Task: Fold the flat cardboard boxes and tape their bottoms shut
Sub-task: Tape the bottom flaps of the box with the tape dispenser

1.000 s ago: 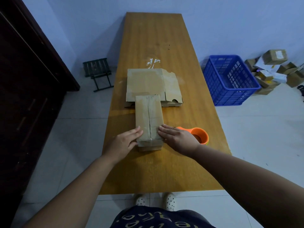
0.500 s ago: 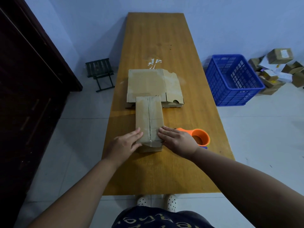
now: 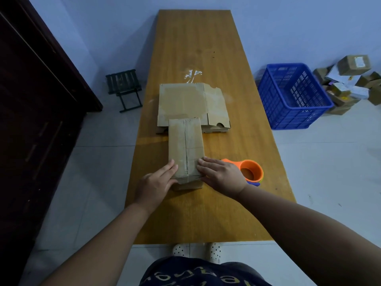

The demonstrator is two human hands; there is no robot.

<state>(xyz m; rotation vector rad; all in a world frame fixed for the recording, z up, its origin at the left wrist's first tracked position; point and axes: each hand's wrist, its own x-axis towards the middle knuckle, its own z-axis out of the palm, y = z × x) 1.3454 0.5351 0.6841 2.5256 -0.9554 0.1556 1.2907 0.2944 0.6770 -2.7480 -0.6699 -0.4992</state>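
Where a long wooden table [image 3: 195,38] runs away from the viewer, a folded cardboard box [image 3: 185,145] lies lengthwise near its middle, centre seam facing up. The left hand [image 3: 156,182] sits at the box's seven o'clock corner, fingers straight and together, pressing against the near left side. The right hand [image 3: 220,176] sits at five o'clock, fingers straight and flat on the near right edge. Neither hand is curled around anything. An orange tape dispenser [image 3: 250,171] rests on the table at the right hand's three o'clock, partly hidden behind it. At the box's twelve o'clock lies a stack of flat cardboard [image 3: 185,102], its near edge overlapped by the box's far end. On the floor, a blue plastic crate [image 3: 292,96] stands at two o'clock, a pile of small boxes [image 3: 350,83] just beyond it, and a small dark stool [image 3: 123,87] at ten o'clock.
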